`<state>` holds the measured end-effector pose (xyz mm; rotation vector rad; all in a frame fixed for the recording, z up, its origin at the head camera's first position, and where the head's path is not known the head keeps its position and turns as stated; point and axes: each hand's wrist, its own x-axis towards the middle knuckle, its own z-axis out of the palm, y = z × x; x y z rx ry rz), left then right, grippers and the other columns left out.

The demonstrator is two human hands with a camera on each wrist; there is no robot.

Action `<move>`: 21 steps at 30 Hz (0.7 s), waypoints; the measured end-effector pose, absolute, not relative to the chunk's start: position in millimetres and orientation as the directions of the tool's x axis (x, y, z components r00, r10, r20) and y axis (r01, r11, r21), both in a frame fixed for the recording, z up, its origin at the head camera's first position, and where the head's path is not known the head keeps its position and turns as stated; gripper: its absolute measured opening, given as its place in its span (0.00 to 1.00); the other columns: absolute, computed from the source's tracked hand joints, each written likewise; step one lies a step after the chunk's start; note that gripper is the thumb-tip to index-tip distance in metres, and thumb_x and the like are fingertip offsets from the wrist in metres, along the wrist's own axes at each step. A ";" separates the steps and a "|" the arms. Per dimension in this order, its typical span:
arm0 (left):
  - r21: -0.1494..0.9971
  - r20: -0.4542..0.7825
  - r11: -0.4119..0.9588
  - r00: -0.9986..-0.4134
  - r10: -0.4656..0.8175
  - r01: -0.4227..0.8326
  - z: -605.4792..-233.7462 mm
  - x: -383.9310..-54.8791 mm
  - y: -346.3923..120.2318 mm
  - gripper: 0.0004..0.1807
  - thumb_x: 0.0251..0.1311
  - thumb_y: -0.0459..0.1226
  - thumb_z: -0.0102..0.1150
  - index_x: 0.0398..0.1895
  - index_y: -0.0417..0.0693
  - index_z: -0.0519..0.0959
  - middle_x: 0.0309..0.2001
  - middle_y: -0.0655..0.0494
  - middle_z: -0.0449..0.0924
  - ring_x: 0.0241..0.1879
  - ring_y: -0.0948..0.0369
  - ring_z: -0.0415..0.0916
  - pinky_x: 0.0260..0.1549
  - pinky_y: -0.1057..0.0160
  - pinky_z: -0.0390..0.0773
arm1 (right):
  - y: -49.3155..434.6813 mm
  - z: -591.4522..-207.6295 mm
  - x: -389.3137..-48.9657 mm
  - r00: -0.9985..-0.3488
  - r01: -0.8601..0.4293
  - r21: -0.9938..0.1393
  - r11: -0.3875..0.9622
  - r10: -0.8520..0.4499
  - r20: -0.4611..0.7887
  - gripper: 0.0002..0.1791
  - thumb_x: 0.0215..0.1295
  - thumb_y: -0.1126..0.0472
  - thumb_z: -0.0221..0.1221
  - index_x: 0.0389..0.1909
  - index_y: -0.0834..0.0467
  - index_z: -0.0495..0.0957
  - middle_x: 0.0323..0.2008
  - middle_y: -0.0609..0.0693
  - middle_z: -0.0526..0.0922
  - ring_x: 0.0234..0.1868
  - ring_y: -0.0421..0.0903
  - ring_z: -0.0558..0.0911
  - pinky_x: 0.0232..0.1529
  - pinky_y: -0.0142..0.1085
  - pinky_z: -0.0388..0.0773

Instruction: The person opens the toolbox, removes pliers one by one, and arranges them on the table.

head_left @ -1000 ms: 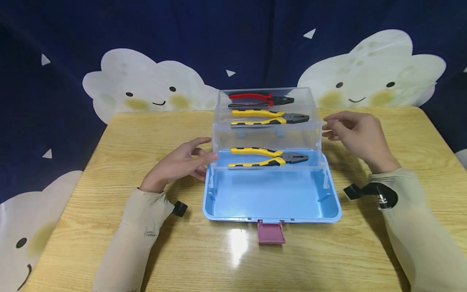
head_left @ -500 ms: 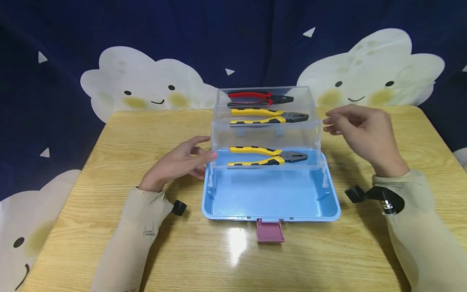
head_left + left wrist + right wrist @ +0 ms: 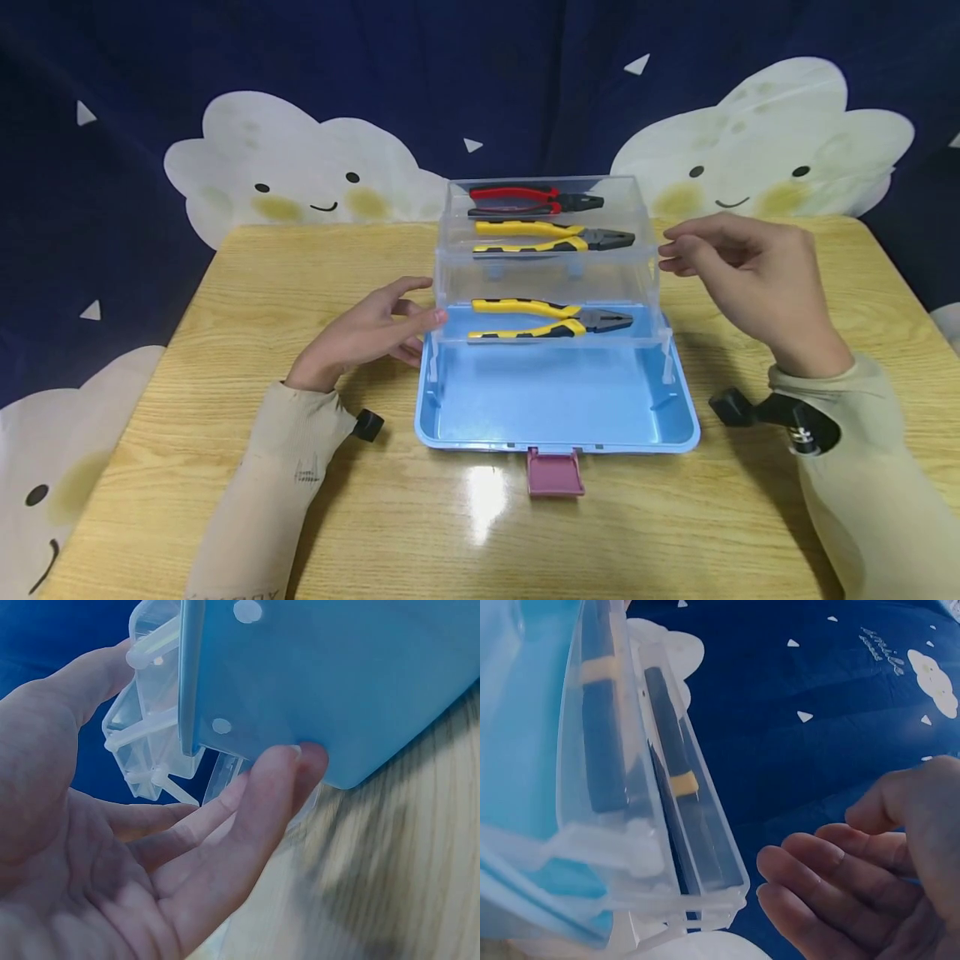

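An open toolbox with a light-blue base (image 3: 555, 408) stands on the table, its clear trays fanned out above the back half. Red-and-black pliers (image 3: 577, 203) lie in the rearmost section. Yellow-and-black pliers (image 3: 609, 240) rest just in front of them, and another yellow-handled pair of pliers (image 3: 603, 321) lies in the lower tray (image 3: 457, 283). My left hand (image 3: 367, 331) is at the box's left side, thumb by the lower tray's front corner; in the left wrist view its fingertips meet the blue side wall (image 3: 360, 682). Beside the trays' right end, my right hand (image 3: 757, 279) holds nothing, fingers loosely bent.
A purple latch (image 3: 555, 475) hangs from the base's front edge onto the wooden table (image 3: 360, 533). White hinge arms (image 3: 154, 727) link the trays to the base. Behind the table hangs a dark-blue curtain (image 3: 525, 83) with white clouds.
My right hand has risen a little and turned slightly, drawing away from the trays, then edging back left toward them. The left hand and the pliers stay in place.
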<state>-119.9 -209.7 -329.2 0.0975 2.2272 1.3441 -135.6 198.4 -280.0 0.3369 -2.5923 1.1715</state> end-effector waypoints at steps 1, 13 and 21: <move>0.840 -0.404 0.502 -0.855 0.324 -0.207 -329.0 -120.0 -209.7 0.45 0.71 0.53 0.61 0.83 0.50 0.50 0.60 0.37 0.79 0.45 0.48 0.88 0.43 0.51 0.91 | 197.6 -279.2 -134.4 -0.931 -0.333 -0.691 0.642 -0.108 0.348 0.12 0.74 0.58 0.59 0.47 0.56 0.89 0.33 0.19 0.82 0.32 0.20 0.85 0.26 0.19 0.76; 0.838 -0.406 0.503 -0.857 0.316 -0.212 -328.5 -119.3 -211.4 0.46 0.71 0.53 0.61 0.83 0.51 0.50 0.61 0.38 0.78 0.45 0.48 0.87 0.45 0.51 0.90 | 182.7 -278.5 -128.4 -0.871 -0.482 -0.606 0.633 -0.269 0.411 0.08 0.70 0.63 0.63 0.45 0.57 0.89 0.37 0.51 0.92 0.31 0.18 0.83 0.36 0.12 0.78; 0.846 -0.407 0.486 -0.855 0.322 -0.220 -330.6 -118.7 -210.8 0.45 0.71 0.54 0.61 0.83 0.53 0.51 0.61 0.39 0.79 0.45 0.49 0.87 0.47 0.51 0.90 | 170.2 -276.7 -123.7 -0.859 -0.511 -0.570 0.643 -0.361 0.363 0.07 0.67 0.63 0.67 0.44 0.54 0.90 0.39 0.50 0.92 0.34 0.18 0.82 0.38 0.11 0.77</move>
